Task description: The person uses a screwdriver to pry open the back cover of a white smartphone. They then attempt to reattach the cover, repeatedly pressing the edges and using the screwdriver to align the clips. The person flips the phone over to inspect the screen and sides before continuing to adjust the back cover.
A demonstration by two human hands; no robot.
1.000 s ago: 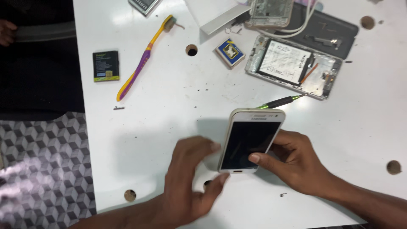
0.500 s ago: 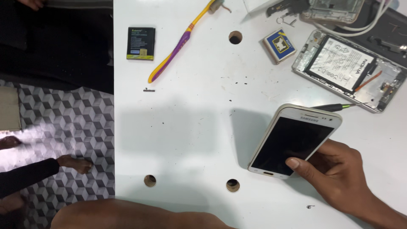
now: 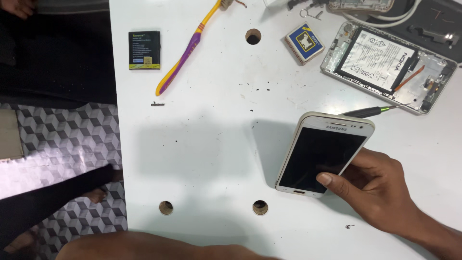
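Evidently light, rigid and glass-fronted, the white smartphone (image 3: 323, 154) near the tabletop's (image 3: 207, 144) front edge looks slippery, best pinched by its side rims as the right hand (image 3: 370, 190) grips it; the left hand is unseen.

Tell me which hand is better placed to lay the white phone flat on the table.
Right, probably. The right hand already grips the white phone, thumb on its dark screen, tilted above the white table. The left hand is out of view; only a forearm crosses the bottom edge.
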